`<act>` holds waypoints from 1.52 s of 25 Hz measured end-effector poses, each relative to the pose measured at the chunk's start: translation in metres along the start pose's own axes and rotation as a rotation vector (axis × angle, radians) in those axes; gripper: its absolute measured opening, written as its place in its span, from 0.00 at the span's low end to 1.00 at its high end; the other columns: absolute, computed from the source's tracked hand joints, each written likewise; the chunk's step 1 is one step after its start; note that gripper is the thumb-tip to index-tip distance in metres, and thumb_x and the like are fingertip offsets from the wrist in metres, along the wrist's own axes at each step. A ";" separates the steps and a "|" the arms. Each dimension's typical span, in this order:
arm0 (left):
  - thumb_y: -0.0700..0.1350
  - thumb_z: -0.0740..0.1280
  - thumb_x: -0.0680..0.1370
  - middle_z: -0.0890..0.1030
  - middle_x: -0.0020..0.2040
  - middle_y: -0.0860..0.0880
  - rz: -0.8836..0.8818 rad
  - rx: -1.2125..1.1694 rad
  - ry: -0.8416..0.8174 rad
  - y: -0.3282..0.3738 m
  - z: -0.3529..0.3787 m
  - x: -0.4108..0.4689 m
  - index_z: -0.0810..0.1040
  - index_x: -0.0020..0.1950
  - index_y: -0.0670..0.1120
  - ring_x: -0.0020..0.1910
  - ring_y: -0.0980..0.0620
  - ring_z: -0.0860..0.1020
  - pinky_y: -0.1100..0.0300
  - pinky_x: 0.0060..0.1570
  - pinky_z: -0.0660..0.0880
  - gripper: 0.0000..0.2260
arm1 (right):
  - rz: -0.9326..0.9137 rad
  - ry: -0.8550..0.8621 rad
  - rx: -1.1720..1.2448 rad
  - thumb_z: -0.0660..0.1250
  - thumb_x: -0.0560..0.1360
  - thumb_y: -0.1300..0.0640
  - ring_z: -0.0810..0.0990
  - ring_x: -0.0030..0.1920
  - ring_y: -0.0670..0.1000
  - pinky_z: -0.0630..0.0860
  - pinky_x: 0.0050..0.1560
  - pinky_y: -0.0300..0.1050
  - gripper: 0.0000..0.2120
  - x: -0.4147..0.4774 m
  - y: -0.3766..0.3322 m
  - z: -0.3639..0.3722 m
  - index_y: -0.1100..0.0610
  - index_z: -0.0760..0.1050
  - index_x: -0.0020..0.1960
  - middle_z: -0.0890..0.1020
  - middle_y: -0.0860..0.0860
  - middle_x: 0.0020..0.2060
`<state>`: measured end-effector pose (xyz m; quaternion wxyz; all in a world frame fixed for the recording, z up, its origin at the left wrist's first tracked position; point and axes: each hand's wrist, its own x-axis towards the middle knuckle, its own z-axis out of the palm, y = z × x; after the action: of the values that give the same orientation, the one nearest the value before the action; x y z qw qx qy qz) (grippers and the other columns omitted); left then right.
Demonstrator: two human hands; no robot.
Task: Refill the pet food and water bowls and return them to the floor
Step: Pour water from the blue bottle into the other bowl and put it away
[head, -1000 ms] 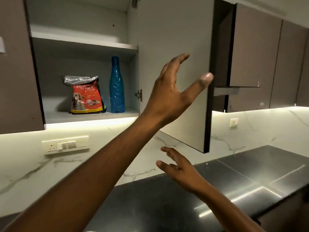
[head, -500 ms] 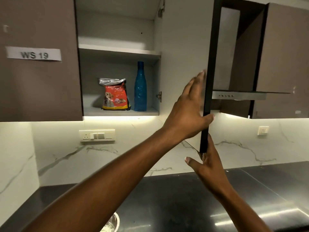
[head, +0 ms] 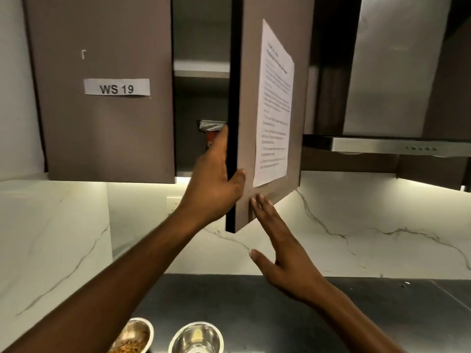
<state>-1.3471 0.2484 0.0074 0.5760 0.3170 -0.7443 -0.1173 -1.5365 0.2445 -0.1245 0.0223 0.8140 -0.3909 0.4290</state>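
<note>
While a cupboard door [head: 270, 123] stands partly open, the left hand [head: 214, 184] grips its dark front edge, fingers [head: 221, 146] wrapped behind it and thumb on the outer face. The right hand [head: 283, 253] is flat, fingers [head: 262, 207] held together, their tips touching the door's lower corner. A printed sheet [head: 275, 103] is stuck to the door. Through the gap, a sliver of a pet food bag [head: 211, 128] shows on the cupboard shelf. The neighbouring door carries a label [head: 116, 87] reading "WS 19". Down on the dark surface [head: 356, 314], two metal bowls sit side by side: the left bowl [head: 132, 337] holds brown kibble, while the right bowl's [head: 196, 337] contents cannot be made out.
</note>
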 end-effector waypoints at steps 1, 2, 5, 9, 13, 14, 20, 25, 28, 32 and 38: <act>0.38 0.74 0.80 0.71 0.59 0.74 -0.019 0.009 0.043 -0.016 -0.015 0.005 0.60 0.76 0.67 0.73 0.53 0.74 0.64 0.66 0.71 0.36 | -0.008 -0.006 -0.023 0.66 0.84 0.41 0.41 0.84 0.35 0.60 0.79 0.46 0.42 0.015 0.000 0.013 0.31 0.39 0.85 0.39 0.30 0.84; 0.37 0.74 0.80 0.70 0.58 0.76 -0.036 0.012 0.083 -0.033 -0.030 0.011 0.60 0.76 0.66 0.70 0.55 0.74 0.69 0.63 0.70 0.36 | -0.011 -0.019 -0.055 0.63 0.84 0.36 0.38 0.84 0.36 0.60 0.80 0.47 0.40 0.031 0.001 0.027 0.30 0.38 0.84 0.37 0.29 0.84; 0.36 0.73 0.80 0.76 0.68 0.66 -0.095 0.024 0.126 -0.090 -0.066 0.032 0.64 0.83 0.56 0.73 0.51 0.76 0.66 0.64 0.74 0.36 | -0.019 -0.076 -0.224 0.56 0.83 0.29 0.32 0.84 0.40 0.48 0.82 0.46 0.40 0.072 0.008 0.071 0.31 0.33 0.84 0.30 0.32 0.82; 0.36 0.74 0.80 0.76 0.73 0.56 -0.124 0.106 0.135 -0.162 -0.093 0.060 0.60 0.86 0.54 0.73 0.47 0.78 0.59 0.68 0.75 0.39 | 0.004 -0.085 -0.401 0.54 0.82 0.28 0.26 0.83 0.46 0.40 0.84 0.49 0.44 0.117 0.026 0.131 0.37 0.27 0.83 0.24 0.40 0.82; 0.35 0.72 0.80 0.42 0.88 0.54 0.060 0.483 0.093 -0.208 -0.084 0.084 0.42 0.87 0.53 0.85 0.50 0.54 0.83 0.56 0.67 0.48 | 0.040 -0.057 -0.540 0.53 0.82 0.29 0.29 0.85 0.52 0.38 0.84 0.56 0.45 0.148 0.047 0.168 0.41 0.28 0.85 0.26 0.45 0.84; 0.34 0.71 0.80 0.33 0.87 0.54 0.109 0.558 0.072 -0.217 -0.079 0.090 0.39 0.87 0.52 0.86 0.48 0.48 0.82 0.49 0.70 0.49 | 0.048 -0.052 -0.574 0.53 0.82 0.29 0.30 0.85 0.54 0.37 0.84 0.57 0.45 0.154 0.050 0.174 0.43 0.29 0.85 0.27 0.47 0.84; 0.48 0.60 0.86 0.29 0.84 0.47 0.137 0.828 0.005 -0.277 -0.070 0.112 0.37 0.87 0.44 0.84 0.45 0.33 0.49 0.83 0.55 0.38 | 0.112 -0.012 -0.671 0.61 0.81 0.31 0.36 0.86 0.58 0.38 0.84 0.61 0.49 0.186 0.064 0.205 0.50 0.37 0.88 0.35 0.54 0.87; 0.58 0.51 0.86 0.32 0.86 0.45 0.121 1.056 -0.096 -0.320 -0.073 0.125 0.34 0.86 0.45 0.84 0.46 0.32 0.48 0.83 0.40 0.37 | 0.121 -0.030 -0.716 0.65 0.80 0.33 0.38 0.86 0.61 0.43 0.85 0.65 0.51 0.205 0.079 0.214 0.51 0.38 0.88 0.37 0.55 0.86; 0.60 0.48 0.86 0.34 0.87 0.45 0.107 1.104 -0.108 -0.336 -0.069 0.132 0.37 0.87 0.45 0.85 0.46 0.34 0.50 0.81 0.35 0.36 | 0.117 -0.068 -0.729 0.63 0.81 0.32 0.32 0.85 0.60 0.36 0.84 0.64 0.52 0.213 0.090 0.217 0.51 0.32 0.86 0.31 0.54 0.85; 0.60 0.46 0.86 0.35 0.87 0.44 0.108 1.118 -0.068 -0.347 -0.061 0.139 0.36 0.87 0.44 0.86 0.44 0.35 0.48 0.82 0.36 0.36 | 0.094 -0.034 -0.695 0.66 0.79 0.33 0.37 0.86 0.62 0.42 0.85 0.66 0.52 0.216 0.100 0.222 0.51 0.38 0.87 0.36 0.55 0.86; 0.59 0.48 0.87 0.34 0.87 0.44 0.074 1.080 -0.077 -0.347 -0.059 0.134 0.36 0.87 0.43 0.86 0.46 0.35 0.47 0.84 0.39 0.35 | 0.086 -0.033 -0.640 0.69 0.79 0.35 0.36 0.86 0.63 0.44 0.85 0.65 0.54 0.216 0.107 0.231 0.52 0.38 0.88 0.35 0.56 0.86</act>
<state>-1.1936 -0.0893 -0.0564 0.3070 0.5370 -0.7299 0.2909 -1.3794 -0.0492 -0.1473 0.2526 0.7555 -0.5401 0.2716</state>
